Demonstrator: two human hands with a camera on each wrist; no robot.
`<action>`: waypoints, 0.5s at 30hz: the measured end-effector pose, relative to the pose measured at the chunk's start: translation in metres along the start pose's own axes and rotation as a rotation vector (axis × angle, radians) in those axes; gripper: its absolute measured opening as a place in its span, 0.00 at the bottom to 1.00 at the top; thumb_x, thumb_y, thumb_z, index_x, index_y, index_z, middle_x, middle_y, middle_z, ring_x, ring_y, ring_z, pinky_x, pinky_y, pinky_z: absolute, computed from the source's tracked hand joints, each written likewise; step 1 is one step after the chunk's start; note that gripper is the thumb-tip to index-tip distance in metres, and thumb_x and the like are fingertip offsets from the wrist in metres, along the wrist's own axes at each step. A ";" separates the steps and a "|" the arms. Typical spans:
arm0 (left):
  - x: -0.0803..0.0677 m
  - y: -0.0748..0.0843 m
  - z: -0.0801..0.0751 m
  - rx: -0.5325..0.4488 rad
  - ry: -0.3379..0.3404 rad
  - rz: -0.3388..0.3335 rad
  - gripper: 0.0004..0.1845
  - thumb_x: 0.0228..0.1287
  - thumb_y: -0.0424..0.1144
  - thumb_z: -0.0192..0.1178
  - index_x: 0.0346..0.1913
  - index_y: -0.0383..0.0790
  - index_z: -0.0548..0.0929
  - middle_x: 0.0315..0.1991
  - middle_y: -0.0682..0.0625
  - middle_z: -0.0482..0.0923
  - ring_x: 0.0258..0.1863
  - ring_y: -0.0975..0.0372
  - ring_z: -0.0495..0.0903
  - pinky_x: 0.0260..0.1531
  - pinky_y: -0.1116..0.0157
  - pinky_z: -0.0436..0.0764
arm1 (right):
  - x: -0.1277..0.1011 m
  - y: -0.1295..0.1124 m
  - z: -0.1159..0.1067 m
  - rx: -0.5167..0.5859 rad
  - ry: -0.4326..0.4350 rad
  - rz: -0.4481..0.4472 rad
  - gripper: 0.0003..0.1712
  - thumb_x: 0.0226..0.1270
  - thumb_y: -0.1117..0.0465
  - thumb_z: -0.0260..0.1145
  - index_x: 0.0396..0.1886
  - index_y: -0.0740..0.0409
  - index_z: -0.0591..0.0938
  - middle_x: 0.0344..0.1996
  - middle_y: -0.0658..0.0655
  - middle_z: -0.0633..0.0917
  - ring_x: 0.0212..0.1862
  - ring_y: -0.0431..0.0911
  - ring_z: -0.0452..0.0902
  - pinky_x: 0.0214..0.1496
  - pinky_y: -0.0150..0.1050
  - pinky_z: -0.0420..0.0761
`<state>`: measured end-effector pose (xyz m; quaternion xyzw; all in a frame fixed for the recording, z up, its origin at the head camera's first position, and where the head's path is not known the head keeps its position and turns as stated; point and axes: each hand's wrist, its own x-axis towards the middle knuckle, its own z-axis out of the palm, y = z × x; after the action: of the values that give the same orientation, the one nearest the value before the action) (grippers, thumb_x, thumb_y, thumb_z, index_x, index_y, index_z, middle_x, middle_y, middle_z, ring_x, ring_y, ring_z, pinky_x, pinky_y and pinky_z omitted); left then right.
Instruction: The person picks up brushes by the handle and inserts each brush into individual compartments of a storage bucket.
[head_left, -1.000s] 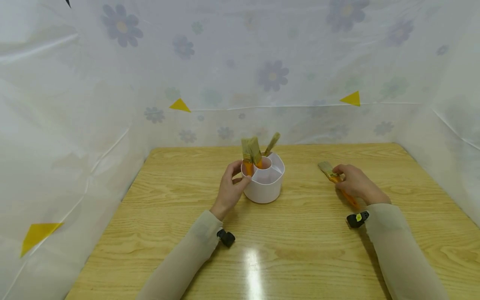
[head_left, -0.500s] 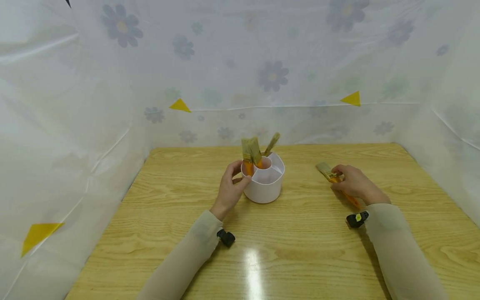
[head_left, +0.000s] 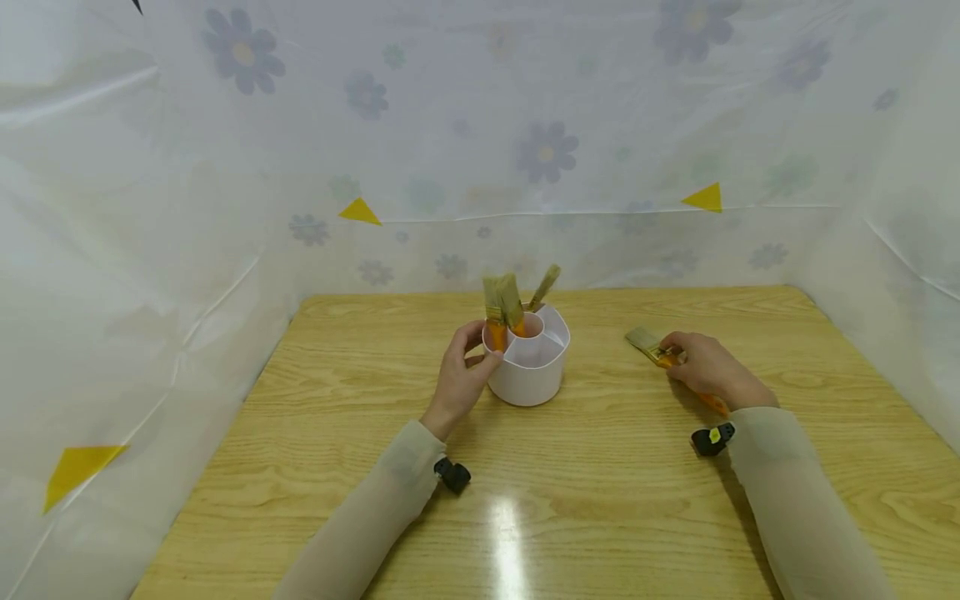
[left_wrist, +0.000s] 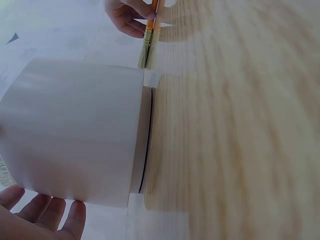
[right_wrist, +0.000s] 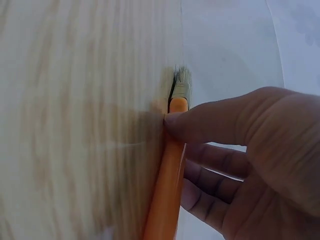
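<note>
A loose brush (head_left: 675,367) with an orange handle is pinched by the right hand (head_left: 708,368), thumb and fingers curled round the handle just behind the ferrule, the bristles pointing away from the grip toward the far left while the handle tail runs back under the palm. It lies low over the tabletop (head_left: 600,500); whether it is already clear of the wood cannot be told. The white holder (head_left: 528,362), a round pot with inner compartments, is steadied by the left hand (head_left: 459,379), whose fingers are curled against its near-left wall. To be handled well, the brush should probably be kept firmly pinched near the ferrule so the handle does not swing, and the holder should be held still so it cannot tip or slide. By count: one holder, three brushes (head_left: 504,308) standing bristles-up in it beyond the left grip, one brush in the right grip, making four in all, and two hands. Well to the left of the right grip stands the holder, with bare wood between.
</note>
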<state>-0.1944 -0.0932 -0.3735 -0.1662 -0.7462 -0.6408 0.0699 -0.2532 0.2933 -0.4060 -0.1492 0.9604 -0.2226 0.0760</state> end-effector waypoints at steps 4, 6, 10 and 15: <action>0.000 0.000 0.000 0.002 -0.006 0.003 0.27 0.67 0.29 0.55 0.66 0.25 0.62 0.64 0.32 0.63 0.63 0.42 0.64 0.58 0.45 0.68 | 0.001 0.000 0.001 0.001 0.000 0.007 0.24 0.66 0.62 0.63 0.59 0.68 0.72 0.52 0.73 0.75 0.49 0.63 0.74 0.46 0.58 0.75; 0.000 0.000 0.000 0.002 -0.007 0.003 0.27 0.67 0.29 0.55 0.66 0.25 0.62 0.63 0.31 0.63 0.63 0.42 0.64 0.58 0.45 0.68 | 0.002 -0.001 0.001 0.000 0.002 0.009 0.26 0.66 0.59 0.64 0.59 0.68 0.72 0.52 0.73 0.75 0.49 0.64 0.74 0.47 0.59 0.75; 0.001 -0.005 0.000 0.002 0.004 0.013 0.27 0.66 0.29 0.56 0.66 0.25 0.63 0.63 0.32 0.64 0.62 0.42 0.65 0.57 0.44 0.68 | 0.003 -0.002 0.002 -0.007 0.016 0.010 0.26 0.66 0.56 0.65 0.58 0.68 0.73 0.51 0.72 0.76 0.50 0.64 0.74 0.48 0.60 0.74; 0.001 -0.004 0.001 -0.001 0.010 0.015 0.27 0.66 0.29 0.56 0.66 0.25 0.63 0.63 0.31 0.64 0.62 0.41 0.65 0.57 0.43 0.68 | 0.004 -0.001 0.004 -0.018 0.034 0.026 0.26 0.67 0.54 0.64 0.57 0.66 0.74 0.50 0.69 0.78 0.49 0.61 0.75 0.47 0.58 0.75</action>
<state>-0.1965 -0.0928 -0.3766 -0.1687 -0.7444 -0.6413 0.0783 -0.2561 0.2896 -0.4094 -0.1336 0.9654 -0.2156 0.0612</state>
